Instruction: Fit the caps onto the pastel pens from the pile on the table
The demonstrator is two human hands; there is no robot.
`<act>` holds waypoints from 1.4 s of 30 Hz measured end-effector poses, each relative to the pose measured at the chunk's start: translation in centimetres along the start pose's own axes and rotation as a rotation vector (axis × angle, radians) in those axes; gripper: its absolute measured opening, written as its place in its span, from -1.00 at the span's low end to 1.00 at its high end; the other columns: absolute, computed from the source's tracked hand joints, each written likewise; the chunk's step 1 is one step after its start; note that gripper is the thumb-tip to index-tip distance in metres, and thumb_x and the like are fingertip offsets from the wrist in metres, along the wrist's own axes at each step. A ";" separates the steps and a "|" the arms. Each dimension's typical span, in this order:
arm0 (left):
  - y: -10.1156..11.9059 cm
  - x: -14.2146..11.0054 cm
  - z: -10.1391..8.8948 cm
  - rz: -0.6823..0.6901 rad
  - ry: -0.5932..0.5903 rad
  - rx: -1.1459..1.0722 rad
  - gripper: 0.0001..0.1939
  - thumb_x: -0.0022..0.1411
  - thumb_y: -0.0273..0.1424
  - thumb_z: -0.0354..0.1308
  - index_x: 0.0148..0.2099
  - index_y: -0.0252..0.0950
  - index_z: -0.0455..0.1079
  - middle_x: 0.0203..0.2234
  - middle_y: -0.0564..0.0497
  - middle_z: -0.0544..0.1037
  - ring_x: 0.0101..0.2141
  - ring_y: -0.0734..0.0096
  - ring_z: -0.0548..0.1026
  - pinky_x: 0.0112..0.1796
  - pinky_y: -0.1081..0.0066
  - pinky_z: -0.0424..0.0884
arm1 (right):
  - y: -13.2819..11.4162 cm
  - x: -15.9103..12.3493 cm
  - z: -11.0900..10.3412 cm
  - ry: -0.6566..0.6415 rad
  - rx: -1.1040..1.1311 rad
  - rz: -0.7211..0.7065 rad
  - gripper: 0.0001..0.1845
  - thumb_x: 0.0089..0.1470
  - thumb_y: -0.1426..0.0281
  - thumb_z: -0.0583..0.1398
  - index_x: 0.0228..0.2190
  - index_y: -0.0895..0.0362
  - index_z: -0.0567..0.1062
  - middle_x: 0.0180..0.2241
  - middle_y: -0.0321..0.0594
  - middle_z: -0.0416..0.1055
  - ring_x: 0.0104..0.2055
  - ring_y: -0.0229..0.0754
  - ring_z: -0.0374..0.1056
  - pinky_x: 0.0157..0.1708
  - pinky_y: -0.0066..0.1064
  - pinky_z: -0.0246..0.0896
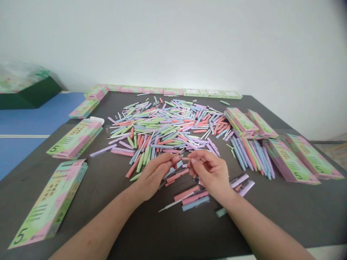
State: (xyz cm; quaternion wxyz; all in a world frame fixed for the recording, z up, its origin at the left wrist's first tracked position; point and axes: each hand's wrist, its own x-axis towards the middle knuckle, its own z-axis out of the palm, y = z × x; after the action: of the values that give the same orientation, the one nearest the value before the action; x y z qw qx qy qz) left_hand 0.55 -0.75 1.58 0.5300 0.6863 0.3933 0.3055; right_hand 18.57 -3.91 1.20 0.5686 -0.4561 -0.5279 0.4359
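My left hand and my right hand meet over the dark table, fingers pinched together on a small pink pen part held between them. Behind them spreads a big loose pile of pastel pen parts in pink, green, blue and purple, mixed with thin white refills. Just below my hands lie a few pink and blue barrels and a white refill. Purple caps rest by my right wrist.
Flat pastel boxes marked 5 lie at the left and right. A row of assembled pens lies right of the pile. More boxes line the far edge. A dark green bin stands on the blue floor.
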 end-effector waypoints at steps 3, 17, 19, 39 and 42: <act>0.0 0.0 -0.1 0.036 0.012 0.021 -0.73 0.35 -0.31 -0.06 -0.25 -0.31 0.41 -0.38 0.02 0.45 -0.32 0.41 0.39 -0.30 0.47 0.27 | 0.0 0.0 0.0 0.006 -0.022 0.014 -0.92 0.08 0.45 0.19 -0.33 0.17 0.49 -0.58 -0.33 0.40 -0.61 -0.34 0.32 -0.60 -0.52 0.19; -0.7 0.3 0.7 0.086 -0.042 -0.353 -0.59 0.32 -0.34 0.06 0.19 -0.22 0.19 -0.40 0.06 0.45 -0.42 0.47 0.51 -0.32 0.45 0.44 | 0.4 0.5 -0.2 0.004 0.072 0.043 -0.92 0.11 0.42 0.18 -0.33 0.17 0.46 -0.57 -0.35 0.41 -0.63 -0.39 0.30 -0.64 -0.56 0.20; -0.8 0.5 0.6 0.074 0.004 -0.492 -0.61 0.31 -0.37 0.09 0.16 -0.18 0.21 -0.39 0.09 0.44 -0.42 0.49 0.54 -0.26 0.40 0.48 | 0.4 0.4 -0.2 -0.009 0.086 0.056 -0.92 0.11 0.41 0.18 -0.34 0.16 0.46 -0.57 -0.35 0.41 -0.63 -0.38 0.31 -0.65 -0.56 0.20; -0.1 1.0 0.3 0.048 0.329 -0.765 -0.71 0.10 -0.42 0.31 -0.28 -0.26 0.20 -0.36 0.05 0.63 -0.28 0.34 0.62 -0.21 0.38 0.50 | 0.6 0.3 0.0 -0.006 0.071 0.109 -0.88 0.07 0.36 0.21 -0.37 0.17 0.44 -0.61 -0.37 0.38 -0.68 -0.41 0.25 -0.67 -0.58 0.16; -0.3 0.9 0.4 0.052 0.305 -0.679 -0.75 0.11 -0.39 0.30 -0.27 -0.27 0.25 -0.32 0.02 0.64 -0.27 0.34 0.60 -0.20 0.36 0.49 | 0.6 0.1 0.1 -0.018 0.037 0.114 -0.87 0.09 0.34 0.21 -0.34 0.16 0.44 -0.59 -0.35 0.40 -0.65 -0.38 0.28 -0.64 -0.55 0.20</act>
State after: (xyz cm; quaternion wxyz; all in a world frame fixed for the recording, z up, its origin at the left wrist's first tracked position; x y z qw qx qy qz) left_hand 1.26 -0.10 1.23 0.6549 0.4275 0.3265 0.5308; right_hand 18.48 -3.64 0.60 0.5466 -0.4710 -0.4978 0.4813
